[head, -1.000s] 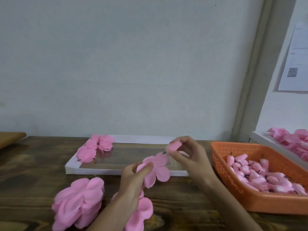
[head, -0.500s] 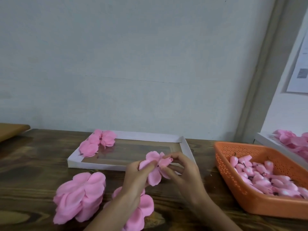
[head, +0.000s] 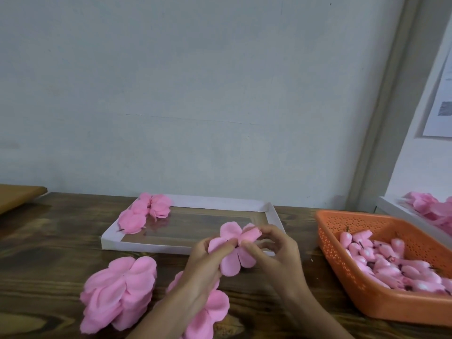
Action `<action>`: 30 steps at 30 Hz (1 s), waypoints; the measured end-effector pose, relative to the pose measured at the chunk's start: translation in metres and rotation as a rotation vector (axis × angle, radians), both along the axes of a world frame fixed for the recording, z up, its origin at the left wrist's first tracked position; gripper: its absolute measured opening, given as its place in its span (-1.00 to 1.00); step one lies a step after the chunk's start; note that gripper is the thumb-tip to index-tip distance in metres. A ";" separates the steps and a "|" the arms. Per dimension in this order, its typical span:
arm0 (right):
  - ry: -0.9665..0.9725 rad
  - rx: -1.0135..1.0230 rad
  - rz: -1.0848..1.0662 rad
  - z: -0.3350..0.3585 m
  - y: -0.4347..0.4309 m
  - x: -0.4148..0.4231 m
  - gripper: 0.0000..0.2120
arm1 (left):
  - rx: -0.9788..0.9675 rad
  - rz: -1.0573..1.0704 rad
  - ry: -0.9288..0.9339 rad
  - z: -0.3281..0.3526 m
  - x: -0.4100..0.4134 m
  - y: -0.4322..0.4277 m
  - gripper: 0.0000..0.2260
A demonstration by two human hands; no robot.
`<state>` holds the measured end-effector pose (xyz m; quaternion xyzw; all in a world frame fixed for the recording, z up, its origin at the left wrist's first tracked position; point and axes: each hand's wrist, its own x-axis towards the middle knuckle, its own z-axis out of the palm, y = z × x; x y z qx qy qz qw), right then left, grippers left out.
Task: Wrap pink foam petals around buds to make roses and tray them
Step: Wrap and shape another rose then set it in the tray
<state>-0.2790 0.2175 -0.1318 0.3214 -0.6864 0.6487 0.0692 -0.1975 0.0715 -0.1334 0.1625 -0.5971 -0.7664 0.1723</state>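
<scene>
Both hands meet above the table's middle around one pink foam petal piece (head: pixel 232 253). My left hand (head: pixel 205 260) pinches its left lobes. My right hand (head: pixel 274 250) pinches a pink bud (head: pixel 249 234) pressed into the piece's centre. A white shallow tray (head: pixel 271 211) lies behind the hands, with two finished roses (head: pixel 146 211) in its far left corner. A thick stack of petal pieces (head: pixel 119 289) sits at the near left. A second stack (head: pixel 210 311) lies partly under my left forearm.
An orange perforated basket (head: pixel 342 272) at the right holds several pink buds (head: pixel 381 260). Behind it, a white tray (head: pixel 396 211) carries more pink roses. A brown board (head: pixel 17 195) is at the far left. A wall stands close behind the table.
My right hand has brought the bud from above the tray down into the centre of the petal piece. Both hands have drawn together, slightly toward me.
</scene>
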 end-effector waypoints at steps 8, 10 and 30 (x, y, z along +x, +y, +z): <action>-0.073 -0.039 -0.012 0.007 0.005 -0.002 -0.82 | -0.165 -0.222 0.175 -0.007 0.001 -0.003 -0.67; -0.126 -0.082 0.043 0.010 0.007 -0.002 -0.84 | -0.136 -0.191 0.172 -0.006 -0.001 -0.004 -0.63; -0.026 -0.120 0.185 0.010 0.008 0.006 -0.84 | -0.109 0.237 0.224 -0.006 -0.002 0.009 -0.95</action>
